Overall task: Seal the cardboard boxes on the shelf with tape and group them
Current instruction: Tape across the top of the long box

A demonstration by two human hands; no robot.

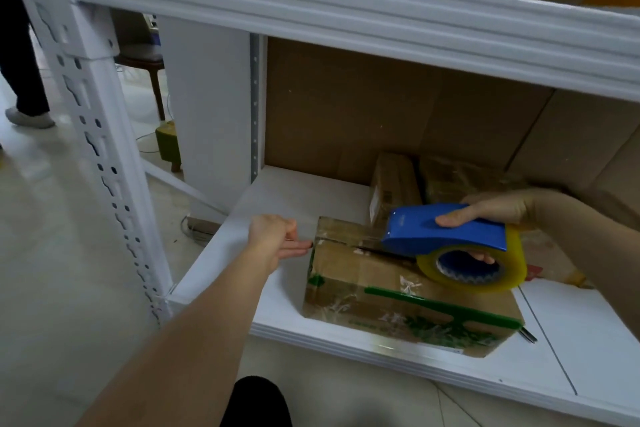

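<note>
Your right hand (498, 210) grips the blue tape dispenser (446, 230), thumb on its side and fingers curled through the core of the yellowish tape roll (474, 267), the tool's front end resting on top of a cardboard box (391, 291) on the white lower shelf (277, 191). The box is brown with a green band and plant print along its near face, glossy clear tape already shining over its top, the dark centre seam running from the dispenser toward your left hand (277, 236). That hand's fingers lie straight and together, their tips at the box's far-left top edge, just beyond the seam's end. Behind your right fingers, two smaller boxes (394, 180) wrapped in tape sit against a large cardboard panel (346, 107).
</note>
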